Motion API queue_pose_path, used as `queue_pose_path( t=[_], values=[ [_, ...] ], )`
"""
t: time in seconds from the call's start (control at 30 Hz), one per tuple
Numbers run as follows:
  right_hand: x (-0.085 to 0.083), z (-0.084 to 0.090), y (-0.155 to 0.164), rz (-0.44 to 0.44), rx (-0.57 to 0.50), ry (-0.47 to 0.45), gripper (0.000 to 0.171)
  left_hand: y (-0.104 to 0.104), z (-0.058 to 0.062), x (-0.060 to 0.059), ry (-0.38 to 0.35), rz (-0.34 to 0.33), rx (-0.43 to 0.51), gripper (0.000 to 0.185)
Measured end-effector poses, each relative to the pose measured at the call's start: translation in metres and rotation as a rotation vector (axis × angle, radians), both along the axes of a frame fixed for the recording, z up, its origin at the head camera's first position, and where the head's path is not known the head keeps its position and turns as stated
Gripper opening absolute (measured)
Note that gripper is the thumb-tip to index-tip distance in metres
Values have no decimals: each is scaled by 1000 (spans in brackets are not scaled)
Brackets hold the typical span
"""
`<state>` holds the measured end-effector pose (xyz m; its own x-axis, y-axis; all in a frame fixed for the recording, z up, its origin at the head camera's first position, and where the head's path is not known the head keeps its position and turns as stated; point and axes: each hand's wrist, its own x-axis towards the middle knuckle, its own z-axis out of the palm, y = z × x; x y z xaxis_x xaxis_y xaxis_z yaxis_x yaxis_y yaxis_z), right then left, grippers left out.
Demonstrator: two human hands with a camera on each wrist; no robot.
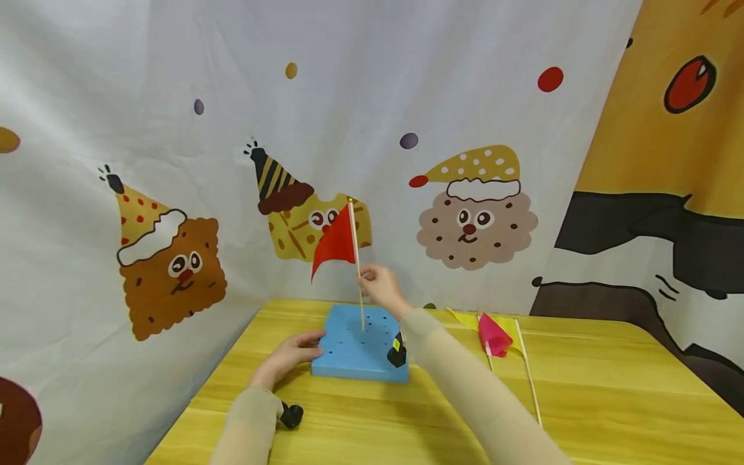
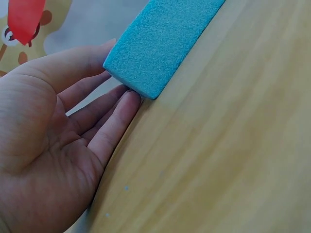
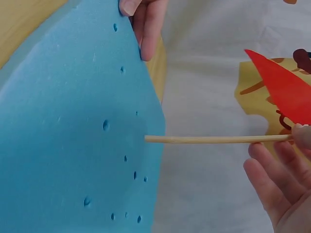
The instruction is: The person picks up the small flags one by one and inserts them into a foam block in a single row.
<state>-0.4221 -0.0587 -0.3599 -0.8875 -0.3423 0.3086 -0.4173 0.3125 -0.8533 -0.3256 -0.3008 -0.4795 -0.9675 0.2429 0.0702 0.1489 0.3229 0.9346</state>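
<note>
The red flag (image 1: 335, 244) is held upright over the blue foam block (image 1: 357, 349), its thin wooden stick pinched by the right hand (image 1: 378, 287) just under the cloth. The stick tip is seen touching the foam between the small holes. The left hand (image 1: 293, 352), with fingers straight, is pressed on the block's edge at 9 o'clock. The flag is judged light, and its stick stiff but easily snapped; it is best taken low on the stick. Other flags (image 1: 494, 334) are laid on the surface (image 1: 610, 387) at 3 o'clock.
</note>
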Motion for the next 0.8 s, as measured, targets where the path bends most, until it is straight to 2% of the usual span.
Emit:
queue_pose_path(
  t=[0.47, 0.8],
  values=[
    [-6, -8, -18, 0, -62, 16, 23, 5, 7, 0, -20, 18, 22, 56],
    [-5, -21, -23, -28, -89, 2, 20, 4, 2, 2, -27, 26, 19, 56]
  ],
)
